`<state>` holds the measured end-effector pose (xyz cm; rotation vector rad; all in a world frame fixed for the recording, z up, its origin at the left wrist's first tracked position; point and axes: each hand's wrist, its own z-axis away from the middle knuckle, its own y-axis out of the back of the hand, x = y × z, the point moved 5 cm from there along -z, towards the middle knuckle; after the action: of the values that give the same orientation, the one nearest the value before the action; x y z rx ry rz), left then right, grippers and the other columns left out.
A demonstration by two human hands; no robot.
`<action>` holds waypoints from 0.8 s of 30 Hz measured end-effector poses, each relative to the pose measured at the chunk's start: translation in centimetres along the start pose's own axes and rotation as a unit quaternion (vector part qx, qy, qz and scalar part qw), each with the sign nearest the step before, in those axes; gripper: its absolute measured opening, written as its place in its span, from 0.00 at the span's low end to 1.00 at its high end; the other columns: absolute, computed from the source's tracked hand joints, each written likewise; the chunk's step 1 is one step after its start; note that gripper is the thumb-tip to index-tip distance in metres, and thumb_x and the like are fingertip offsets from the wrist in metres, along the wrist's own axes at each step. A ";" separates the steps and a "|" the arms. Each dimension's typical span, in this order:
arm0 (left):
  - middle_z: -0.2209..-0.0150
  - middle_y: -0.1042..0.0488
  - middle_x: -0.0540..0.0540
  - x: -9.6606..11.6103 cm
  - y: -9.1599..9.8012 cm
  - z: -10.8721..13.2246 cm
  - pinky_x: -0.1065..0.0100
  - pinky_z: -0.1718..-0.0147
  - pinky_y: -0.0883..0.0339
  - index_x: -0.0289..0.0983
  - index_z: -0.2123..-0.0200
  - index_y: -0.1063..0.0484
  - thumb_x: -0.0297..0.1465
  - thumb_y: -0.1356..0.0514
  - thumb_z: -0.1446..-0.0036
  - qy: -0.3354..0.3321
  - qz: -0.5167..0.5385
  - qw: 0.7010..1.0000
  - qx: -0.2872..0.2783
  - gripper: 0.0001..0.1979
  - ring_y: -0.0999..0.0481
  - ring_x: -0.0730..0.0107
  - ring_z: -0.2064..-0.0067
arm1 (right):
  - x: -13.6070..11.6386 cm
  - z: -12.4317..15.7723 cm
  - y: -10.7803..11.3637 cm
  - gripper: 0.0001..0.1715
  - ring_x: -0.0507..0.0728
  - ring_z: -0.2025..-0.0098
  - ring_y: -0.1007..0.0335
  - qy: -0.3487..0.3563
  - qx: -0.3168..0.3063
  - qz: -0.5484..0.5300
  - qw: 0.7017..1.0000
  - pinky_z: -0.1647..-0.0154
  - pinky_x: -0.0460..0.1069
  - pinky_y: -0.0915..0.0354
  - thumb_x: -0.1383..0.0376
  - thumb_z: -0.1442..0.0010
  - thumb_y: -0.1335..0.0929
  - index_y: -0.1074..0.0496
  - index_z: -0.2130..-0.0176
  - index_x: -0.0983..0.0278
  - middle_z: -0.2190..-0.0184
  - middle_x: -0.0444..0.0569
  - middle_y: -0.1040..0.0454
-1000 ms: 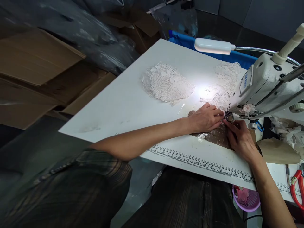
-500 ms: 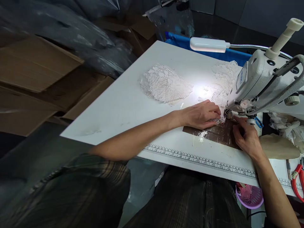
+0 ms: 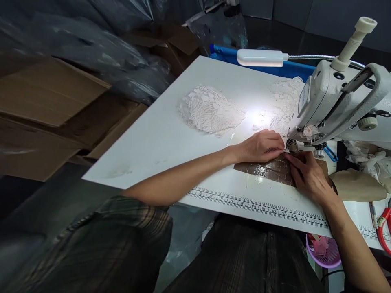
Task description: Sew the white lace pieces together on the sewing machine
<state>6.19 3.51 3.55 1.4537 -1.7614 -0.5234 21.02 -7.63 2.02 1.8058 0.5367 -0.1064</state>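
Close to the needle of a white sewing machine [image 3: 324, 93], my left hand [image 3: 262, 145] has its fingers closed on white lace [image 3: 286, 150]. My right hand [image 3: 308, 173] meets it from the other side, thumb and forefinger pinched at the same lace edge. Both hands rest over a shiny brown sheet [image 3: 265, 173] on the white table [image 3: 159, 150]. More lace [image 3: 284, 97] spreads behind my left hand, beside the machine head. A separate pile of white lace [image 3: 210, 110] lies farther left. The bit of lace between my fingertips is small and partly hidden.
A lamp [image 3: 261, 57] shines over the table from the back. Right of my right hand lie a beige oval piece [image 3: 357, 185], blue snips [image 3: 330, 153] and red-handled scissors [image 3: 383, 230]. A purple basket [image 3: 328, 258] hangs below the front edge. Cardboard boxes [image 3: 51, 89] stand at left.
My right hand has moved left, away from beside the presser foot, to pinch the lace by my left fingertips. My left fingers have drawn closer together. The view has shifted slightly.
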 end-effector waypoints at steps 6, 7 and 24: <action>0.61 0.18 0.44 -0.2 -0.8 0.5 0.61 0.58 0.28 0.37 0.61 0.22 0.30 0.46 0.29 -0.018 -0.060 0.996 -0.060 0.13 0.19 0.67 0.59 | -0.3 -0.1 0.0 0.22 0.61 0.55 0.30 0.016 -0.011 0.014 1.000 0.57 0.58 0.24 0.61 0.31 0.39 0.24 0.43 0.56 0.54 0.57 0.30; 0.60 0.18 0.44 -0.2 -0.9 0.5 0.61 0.58 0.29 0.37 0.60 0.22 0.30 0.46 0.29 -0.015 -0.065 0.995 -0.076 0.12 0.20 0.67 0.58 | -0.3 -0.1 -0.1 0.22 0.61 0.55 0.30 0.016 -0.008 0.010 1.000 0.57 0.58 0.24 0.61 0.31 0.38 0.24 0.43 0.56 0.54 0.57 0.30; 0.56 0.18 0.45 0.4 -1.2 0.5 0.60 0.54 0.34 0.39 0.61 0.23 0.27 0.47 0.29 -0.030 -0.125 0.987 -0.095 0.12 0.21 0.71 0.59 | 1.5 -0.3 0.9 0.19 0.60 0.60 0.24 -0.118 0.066 -0.099 0.986 0.55 0.56 0.27 0.62 0.35 0.37 0.20 0.51 0.61 0.59 0.54 0.22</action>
<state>6.51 2.78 2.47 1.5436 -1.5350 -0.8487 22.65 -7.10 2.45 1.8334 0.5484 -0.4966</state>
